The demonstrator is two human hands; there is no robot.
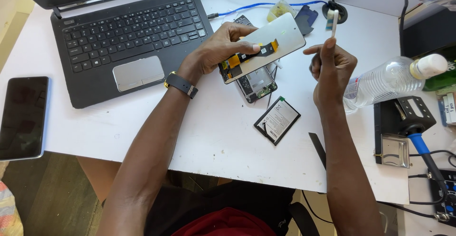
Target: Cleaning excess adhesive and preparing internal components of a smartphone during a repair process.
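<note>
Battery (277, 120) lies nearest us on the white desk (213, 136), beside the opened phone body (256, 84). Above it our left hand (223, 46) pinches a phone screen panel (266, 46) by its edges, back up, orange ribbon cable showing. We judge it thin, light and brittle, best held by the rim. Our right hand (332, 65) grips a small white tool (333, 22) upright. Farther off sits the laptop (128, 36).

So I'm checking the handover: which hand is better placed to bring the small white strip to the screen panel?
Probably the right hand: it pinches the small white strip, while the left hand grips the grey rectangular screen panel.
</note>
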